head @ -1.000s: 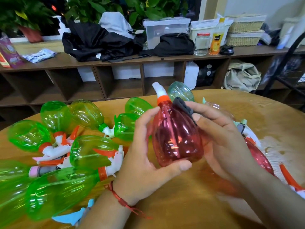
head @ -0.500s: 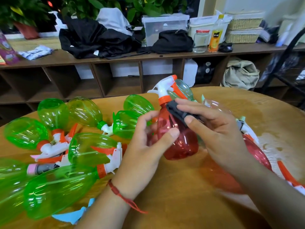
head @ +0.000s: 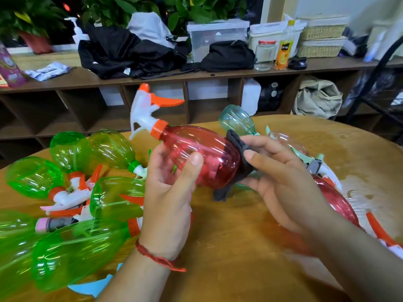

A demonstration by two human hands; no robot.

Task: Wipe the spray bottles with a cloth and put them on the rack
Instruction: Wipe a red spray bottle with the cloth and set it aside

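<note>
A red see-through spray bottle (head: 205,152) with a white and orange trigger head lies tilted above the table, its head pointing up and to the left. My left hand (head: 172,192) grips its body from below, thumb across the front. My right hand (head: 281,177) holds a dark grey cloth (head: 238,162) against the bottle's base. Several green spray bottles (head: 72,192) lie in a heap on the left of the round wooden table (head: 229,247). Another red bottle (head: 335,201) lies behind my right forearm.
A pale teal bottle (head: 236,122) lies past the held one. The table is wet at the right (head: 362,186). A black metal rack (head: 383,83) stands at the far right. A long low shelf (head: 174,77) with clothes, boxes and jars runs behind the table.
The red bottle has swung from upright to lying sideways with its head to the left. My right hand has slid the cloth from the neck down to the base.
</note>
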